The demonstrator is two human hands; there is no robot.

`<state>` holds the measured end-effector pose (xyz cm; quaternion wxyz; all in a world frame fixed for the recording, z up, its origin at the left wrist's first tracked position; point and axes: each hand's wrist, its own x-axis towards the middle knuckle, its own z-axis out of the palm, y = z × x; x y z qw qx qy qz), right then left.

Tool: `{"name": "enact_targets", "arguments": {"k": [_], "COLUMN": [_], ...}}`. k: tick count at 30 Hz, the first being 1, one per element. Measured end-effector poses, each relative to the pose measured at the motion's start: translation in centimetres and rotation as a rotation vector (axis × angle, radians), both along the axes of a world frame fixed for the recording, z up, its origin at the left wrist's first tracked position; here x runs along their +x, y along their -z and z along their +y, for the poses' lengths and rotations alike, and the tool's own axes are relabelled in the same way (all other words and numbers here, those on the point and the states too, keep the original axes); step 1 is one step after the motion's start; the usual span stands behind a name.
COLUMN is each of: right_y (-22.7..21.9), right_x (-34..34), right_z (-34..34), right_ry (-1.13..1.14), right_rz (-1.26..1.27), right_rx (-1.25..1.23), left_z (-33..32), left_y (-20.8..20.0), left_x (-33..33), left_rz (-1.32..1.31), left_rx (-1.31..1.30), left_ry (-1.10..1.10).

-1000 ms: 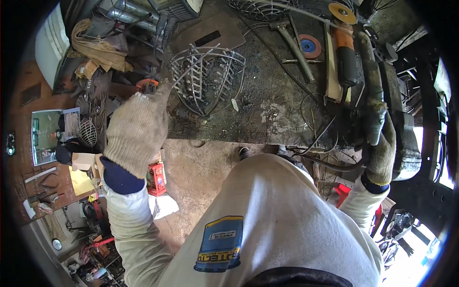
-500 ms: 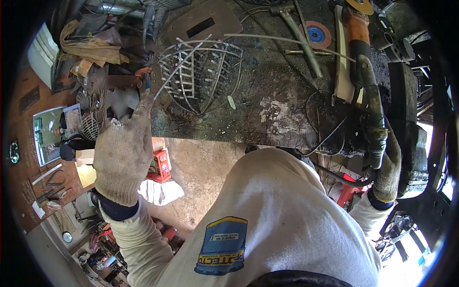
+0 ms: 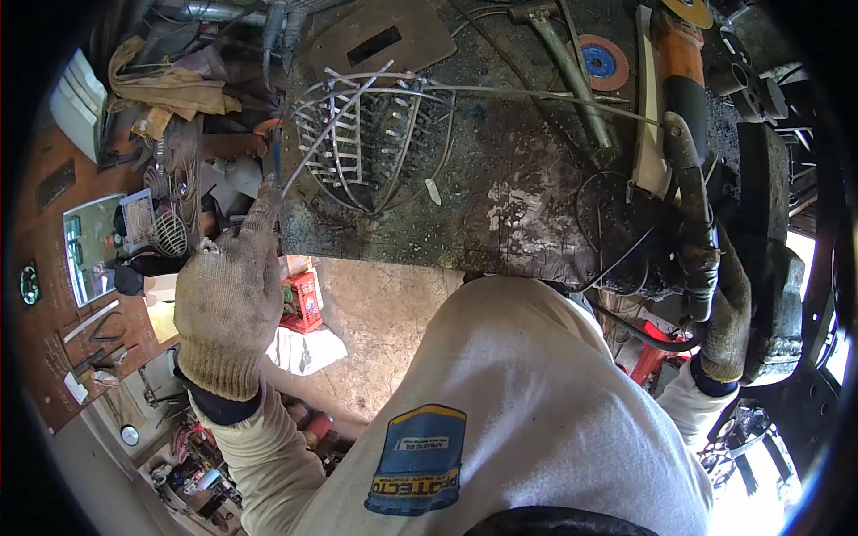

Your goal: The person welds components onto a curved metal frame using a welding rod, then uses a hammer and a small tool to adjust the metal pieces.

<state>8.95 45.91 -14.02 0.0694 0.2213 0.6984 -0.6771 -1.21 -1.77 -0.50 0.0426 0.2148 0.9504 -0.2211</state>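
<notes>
A curved metal rod frame with rows of short bars (image 3: 349, 165) lies on the dark workbench (image 3: 429, 237). My gloved left hand (image 3: 231, 304) is at the bench's left edge, its fingers closed at the lower end of a thin metal rod (image 3: 308, 163) that slants across the frame. On the far right, my gloved right hand (image 3: 728, 313) wraps round a welding electrode holder (image 3: 697, 241), partly hiding its grip. From its head a long thin electrode (image 3: 536, 92) reaches left across the bench, its tip at the frame's upper right part.
An orange angle grinder (image 3: 681, 62) lies behind the electrode holder, with a round abrasive disc (image 3: 603, 62) and a metal pipe (image 3: 572, 80) to its left. A slotted metal plate (image 3: 420, 40) sits behind the frame. A red crate (image 3: 302, 304) stands below the bench.
The electrode's tip has come down toward me and now meets the frame's upper edge. My left hand has shifted very slightly and stays at the rod's end.
</notes>
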Motion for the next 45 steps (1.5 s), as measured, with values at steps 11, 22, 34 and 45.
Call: {"name": "enact_targets", "arguments": {"k": [11,22,34,45], "right_y": [0.0,0.3,-3.8,-17.1], "right_x": [-0.4,-0.5,-2.6,-14.1], "right_z": [-0.5,-0.2,-0.7,11.7], "right_ry": [-0.002,-0.048,0.178,-0.082], "right_rz": [-0.043,0.027,0.209,0.438], "right_rx": [0.04,0.092,0.268,0.846], "left_z": [-1.0,-0.5,-1.8,-0.1], "left_y": [0.4,0.0,0.5,-0.4], "left_x": [0.1,0.1,0.4,1.5], "left_rz": [0.021,-0.014,0.133,0.227], "left_rx": [0.022,0.034,0.102,0.166], "left_ry": [0.034,-0.02,0.244,0.088]}}
